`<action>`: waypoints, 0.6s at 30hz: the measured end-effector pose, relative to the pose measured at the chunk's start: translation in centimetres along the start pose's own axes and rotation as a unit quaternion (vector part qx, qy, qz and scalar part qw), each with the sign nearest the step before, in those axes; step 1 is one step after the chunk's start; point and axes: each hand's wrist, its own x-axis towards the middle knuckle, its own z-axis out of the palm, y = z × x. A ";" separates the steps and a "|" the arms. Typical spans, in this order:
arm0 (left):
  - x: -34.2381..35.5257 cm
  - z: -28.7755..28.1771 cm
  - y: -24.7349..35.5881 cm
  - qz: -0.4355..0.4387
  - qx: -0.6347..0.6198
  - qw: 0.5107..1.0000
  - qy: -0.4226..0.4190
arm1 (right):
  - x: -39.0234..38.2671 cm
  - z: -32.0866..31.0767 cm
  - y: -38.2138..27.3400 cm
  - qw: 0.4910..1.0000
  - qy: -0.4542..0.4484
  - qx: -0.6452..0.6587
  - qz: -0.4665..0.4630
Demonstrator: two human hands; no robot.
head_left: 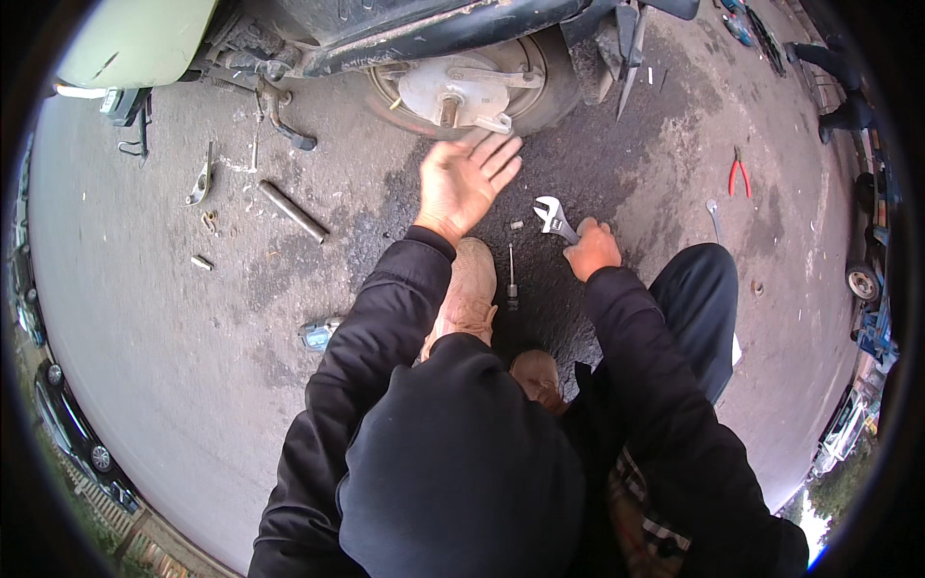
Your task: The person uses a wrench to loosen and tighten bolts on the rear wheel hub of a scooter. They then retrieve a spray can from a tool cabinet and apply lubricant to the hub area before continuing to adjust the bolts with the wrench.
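My left hand (465, 185) is stretched out palm up, its fingers apart and holding nothing. Its fingertips are just below the grey drum hub (434, 91) of a scooter wheel (562, 91), beside a small metal lug (494, 123) on the hub; whether they touch it I cannot tell. A threaded axle end (449, 112) sticks out of the hub. To the right, my right hand (594, 251) is closed around the handle of an adjustable wrench (553, 218), whose jaws point up and left. Between my hands, a small metal sleeve (516, 224) and a screwdriver-like tool (513, 279) lie on the ground.
A metal tube (294, 211), a spanner (204, 178) and a small socket (201, 262) lie at left. Red-handled pliers (739, 178) and another spanner (714, 221) lie at right. A blue tool (319, 333) is beside my left forearm. The scooter's dark body (424, 39) overhangs the wheel.
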 end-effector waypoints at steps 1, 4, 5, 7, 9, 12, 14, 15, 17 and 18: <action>0.3 0.2 -0.5 -0.006 0.069 0.997 0.026 | -0.1 0.6 0.5 1.000 0.023 0.007 -0.008; 2.3 0.9 -1.4 0.006 0.134 0.990 0.044 | 0.0 1.6 1.6 0.999 0.051 0.008 -0.012; 3.1 1.1 -1.5 0.016 0.149 0.988 0.039 | -0.1 1.7 1.9 0.998 0.055 -0.009 -0.041; 4.1 1.3 -1.4 0.027 0.193 0.978 0.075 | -0.2 1.6 2.1 0.992 0.070 -0.062 -0.086; 4.5 1.4 -1.2 0.036 0.218 0.971 0.091 | -0.5 1.3 1.9 0.995 0.064 -0.008 -0.082; 4.4 1.4 -1.3 0.044 0.226 0.966 0.116 | -1.2 -0.4 0.5 0.994 -0.002 0.099 -0.040; 4.4 1.3 -1.5 0.059 0.227 0.965 0.117 | -1.8 -2.5 -0.9 0.983 -0.005 0.169 -0.070; 4.4 1.3 -1.6 0.056 0.227 0.964 0.123 | -2.3 -3.8 -1.7 0.978 -0.008 0.198 -0.069; 4.4 1.2 -1.8 0.066 0.221 0.965 0.122 | -3.2 -7.1 -3.7 0.969 0.009 0.219 -0.117; 4.4 1.1 -1.8 0.072 0.209 0.967 0.123 | -3.8 -8.8 -4.7 0.959 0.018 0.238 -0.154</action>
